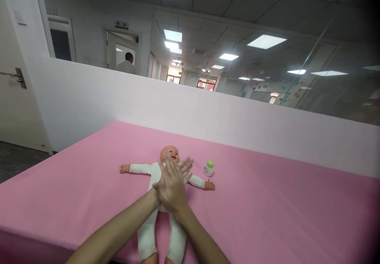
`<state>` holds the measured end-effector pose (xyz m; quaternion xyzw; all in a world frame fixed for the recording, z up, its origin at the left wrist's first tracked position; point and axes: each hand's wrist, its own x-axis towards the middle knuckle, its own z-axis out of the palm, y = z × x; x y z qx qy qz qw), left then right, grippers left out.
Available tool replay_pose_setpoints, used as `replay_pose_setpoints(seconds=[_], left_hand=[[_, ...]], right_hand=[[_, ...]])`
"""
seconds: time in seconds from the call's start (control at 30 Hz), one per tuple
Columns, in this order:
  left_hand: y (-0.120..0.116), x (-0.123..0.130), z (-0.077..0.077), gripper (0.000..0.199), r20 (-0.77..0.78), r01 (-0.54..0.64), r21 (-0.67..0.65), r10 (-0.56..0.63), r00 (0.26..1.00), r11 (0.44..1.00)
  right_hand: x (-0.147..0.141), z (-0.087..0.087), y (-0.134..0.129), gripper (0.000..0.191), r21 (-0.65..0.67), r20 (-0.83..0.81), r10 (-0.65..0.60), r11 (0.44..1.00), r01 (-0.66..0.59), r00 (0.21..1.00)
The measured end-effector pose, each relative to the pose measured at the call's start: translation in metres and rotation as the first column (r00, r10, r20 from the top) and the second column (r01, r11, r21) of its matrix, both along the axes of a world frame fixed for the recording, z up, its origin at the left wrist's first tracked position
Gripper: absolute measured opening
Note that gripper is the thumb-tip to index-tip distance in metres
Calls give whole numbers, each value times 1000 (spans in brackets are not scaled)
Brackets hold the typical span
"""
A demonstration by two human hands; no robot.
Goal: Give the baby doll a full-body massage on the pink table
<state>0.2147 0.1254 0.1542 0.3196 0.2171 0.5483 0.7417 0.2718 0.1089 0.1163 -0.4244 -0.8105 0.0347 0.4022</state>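
A baby doll (171,152) with a white cloth body lies on its back on the pink-covered table (252,208), arms spread and legs toward me. Above its chest my two hands are laid against each other, palms together and crossed at the wrists. My right hand (172,185) is on top, its fingers extended toward the doll's chin. Partly covered beneath it, my left hand (185,169) points its spread fingers to the right. No object shows in either hand. A small white jar (209,169) with a green lid stands beyond the doll's arm on the right.
A low white wall (208,117) with glass above it runs along the table's far side. Through the glass, a person (127,64) is visible near a doorway. At the far left is a door (18,97) with a metal handle.
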Motion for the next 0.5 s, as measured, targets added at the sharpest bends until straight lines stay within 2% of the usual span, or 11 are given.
replay_pose_setpoints(seconds=[0.07, 0.13, 0.23, 0.3, 0.37, 0.43, 0.5], left_hand=[[-9, -5, -4, 72, 59, 87, 8, -88, 994, 996], [-15, -13, -4, 75, 111, 188, 45, -192, 975, 981], [-16, -23, -3, 83, 190, 218, 140, -242, 951, 966], [-15, -21, -6, 85, 195, 167, 170, -199, 960, 971], [-18, -12, -14, 86, 180, 73, 179, -106, 978, 981], [-24, -3, -24, 87, 158, -31, 221, -5, 987, 975], [-30, -2, -31, 88, 110, -24, 265, -6, 994, 964]], right_hand=[[9, 15, 8, 80, -24, -55, -60, 998, 59, 997], [23, 24, 17, 76, -98, -147, -121, 989, 107, 982], [33, 13, 12, 73, -190, -245, -164, 975, 118, 956], [24, -1, -4, 75, -143, -238, -142, 984, 110, 961], [9, -9, -22, 79, -11, -153, -75, 997, 74, 985], [-2, -6, -30, 82, 79, -68, -37, 996, 42, 997], [-3, 4, -28, 78, 74, -57, -60, 995, 64, 997]])
